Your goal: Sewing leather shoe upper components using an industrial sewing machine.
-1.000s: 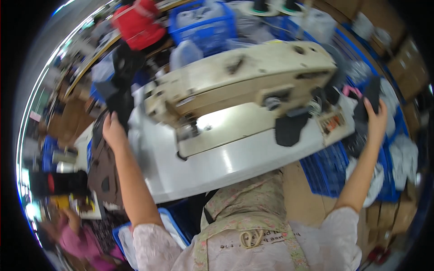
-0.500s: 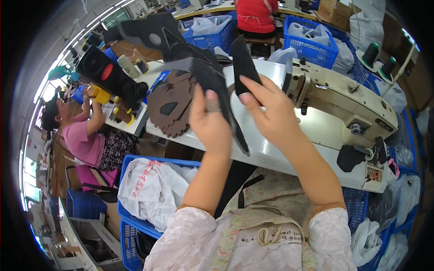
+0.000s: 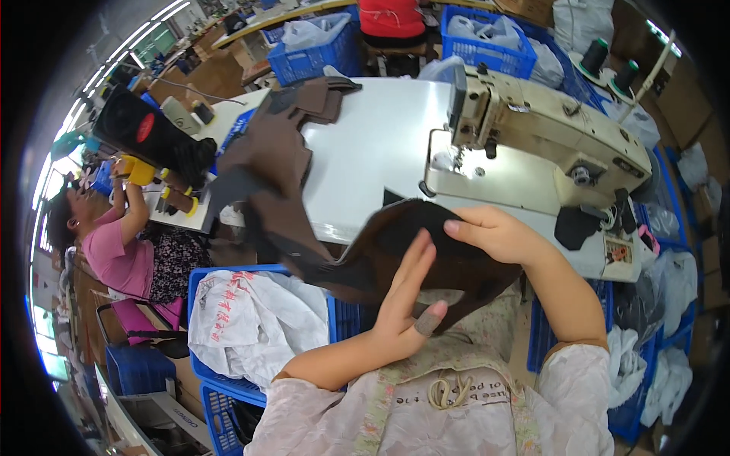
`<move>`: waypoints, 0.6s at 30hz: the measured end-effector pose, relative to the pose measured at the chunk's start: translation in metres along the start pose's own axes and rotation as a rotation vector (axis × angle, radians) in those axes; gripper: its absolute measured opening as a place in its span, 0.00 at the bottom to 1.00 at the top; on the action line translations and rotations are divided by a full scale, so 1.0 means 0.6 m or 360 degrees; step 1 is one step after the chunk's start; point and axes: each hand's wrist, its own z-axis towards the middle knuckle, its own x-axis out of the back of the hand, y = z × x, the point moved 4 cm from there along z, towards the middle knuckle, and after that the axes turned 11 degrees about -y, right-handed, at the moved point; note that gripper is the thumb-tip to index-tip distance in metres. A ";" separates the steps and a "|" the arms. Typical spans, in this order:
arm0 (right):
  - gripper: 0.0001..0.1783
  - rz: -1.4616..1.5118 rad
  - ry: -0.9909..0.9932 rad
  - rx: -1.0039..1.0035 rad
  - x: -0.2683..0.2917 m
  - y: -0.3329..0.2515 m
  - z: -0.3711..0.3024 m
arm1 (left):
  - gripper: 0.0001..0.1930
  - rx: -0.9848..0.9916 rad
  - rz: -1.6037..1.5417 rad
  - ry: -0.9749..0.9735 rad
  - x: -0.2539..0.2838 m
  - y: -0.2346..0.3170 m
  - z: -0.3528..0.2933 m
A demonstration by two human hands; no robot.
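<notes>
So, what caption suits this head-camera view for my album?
Near a sewing machine, the right hand grips a dark piece, the left hand open.

Sewing machine [image 3: 559,140], 2 thread cones [image 3: 593,58] beyond
Over there, right hand [image 3: 494,234] pinches dark material [image 3: 475,270]; left hand [image 3: 403,315] lies outstretched against it.

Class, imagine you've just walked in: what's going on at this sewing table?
A person's right hand grips the edge of some dark, bendy material at the near side of the white table. The left hand is open against it, fingers outstretched. The material is away from the sewing machine's needle. Brown pieces lie further left.
</notes>
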 end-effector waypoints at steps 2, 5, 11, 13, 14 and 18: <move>0.24 -0.0032 -0.0081 -0.0183 0.009 0.050 -0.028 | 0.26 -0.0042 0.0073 -0.0197 0.011 -0.013 -0.018; 0.26 -0.0114 -0.0201 -0.0526 0.028 0.111 -0.072 | 0.14 -0.0465 0.0699 -0.0125 0.027 -0.013 -0.013; 0.26 -0.0078 -0.0126 -0.0762 0.072 0.156 -0.128 | 0.31 -0.0045 0.1265 0.0082 0.084 -0.141 0.101; 0.26 -0.0021 -0.0031 -0.0853 0.082 0.170 -0.142 | 0.32 0.0151 0.1448 -0.0288 0.071 -0.179 0.118; 0.26 -0.0014 -0.0027 -0.0860 0.086 0.178 -0.149 | 0.33 0.0103 0.1468 -0.0227 0.066 -0.183 0.120; 0.27 0.0073 0.0112 -0.0836 0.096 0.203 -0.177 | 0.33 -0.0032 0.1366 -0.0198 0.047 -0.199 0.133</move>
